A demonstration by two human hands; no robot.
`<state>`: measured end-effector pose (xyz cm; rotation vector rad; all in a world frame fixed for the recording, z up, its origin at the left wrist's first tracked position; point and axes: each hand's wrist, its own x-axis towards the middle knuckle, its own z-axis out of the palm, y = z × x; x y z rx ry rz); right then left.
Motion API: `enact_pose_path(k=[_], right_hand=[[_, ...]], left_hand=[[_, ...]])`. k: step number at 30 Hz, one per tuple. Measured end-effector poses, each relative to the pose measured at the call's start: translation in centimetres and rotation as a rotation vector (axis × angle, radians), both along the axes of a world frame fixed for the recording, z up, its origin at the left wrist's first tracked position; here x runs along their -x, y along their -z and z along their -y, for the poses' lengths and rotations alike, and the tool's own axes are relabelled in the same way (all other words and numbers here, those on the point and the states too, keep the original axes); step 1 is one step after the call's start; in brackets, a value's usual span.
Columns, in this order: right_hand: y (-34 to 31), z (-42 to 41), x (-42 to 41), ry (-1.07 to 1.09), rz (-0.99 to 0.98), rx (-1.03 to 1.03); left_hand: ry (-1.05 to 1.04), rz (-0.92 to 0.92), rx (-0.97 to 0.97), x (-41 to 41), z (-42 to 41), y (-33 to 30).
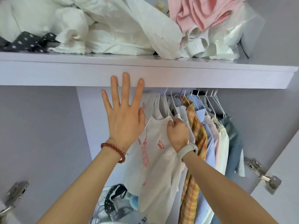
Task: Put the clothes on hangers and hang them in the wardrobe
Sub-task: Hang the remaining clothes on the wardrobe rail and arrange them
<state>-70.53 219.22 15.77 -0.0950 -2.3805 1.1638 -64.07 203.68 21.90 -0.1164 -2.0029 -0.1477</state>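
A white sleeveless top with pink paw prints (155,152) hangs on a white hanger at the left end of the wardrobe's row of clothes. My right hand (178,133) grips its neckline, fingers curled into the fabric. My left hand (124,113) is raised with fingers spread straight, fingertips against the front edge of the shelf (210,76). To the right hang a yellow plaid shirt (196,131), a light blue shirt (208,143), a cream blouse (222,143) and blue jeans (233,135) on white wire hangers (213,101). The rail is mostly hidden under the shelf.
The shelf above is piled with white bedding (97,26), a dark dotted cloth (30,42) and a plastic bag with pink fabric (207,15). Door hinges (260,172) stick out at right and another hinge (14,196) at left. Bagged items (116,204) lie below.
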Motion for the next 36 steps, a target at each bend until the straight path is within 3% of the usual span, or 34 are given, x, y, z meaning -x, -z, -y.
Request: enact_pose_path(k=[3,8,16,22,27,33,36], right_hand=[[1.1,-0.9,0.6,0.023,0.04,0.05],[1.1,-1.1,-0.8,-0.04,-0.053,0.115],[3.9,-3.9,-7.8,-0.072,-0.34,-0.444],[12.0,-10.8,-17.5,0.131,-0.024,-0.567],[17.7,-17.6,-29.7,0.357,0.352,-0.449],[20.8,-25.6,-43.9,0.61,0.598,-0.309],[21.7,-29.9,-50.5,0.733,0.626,-0.228]], left_hand=[[0.013,0.0,-0.009,0.0,-0.1,0.0],[0.069,-0.019,-0.032,-0.5,-0.1,0.4],[0.251,0.226,-0.09,-1.8,-2.3,7.3],[0.555,0.58,0.004,-5.2,-8.9,15.7],[0.903,0.716,0.172,-11.8,-18.0,19.8],[1.316,0.89,0.387,-22.0,-29.6,22.7],[1.451,0.943,0.502,-27.7,-35.5,24.1]])
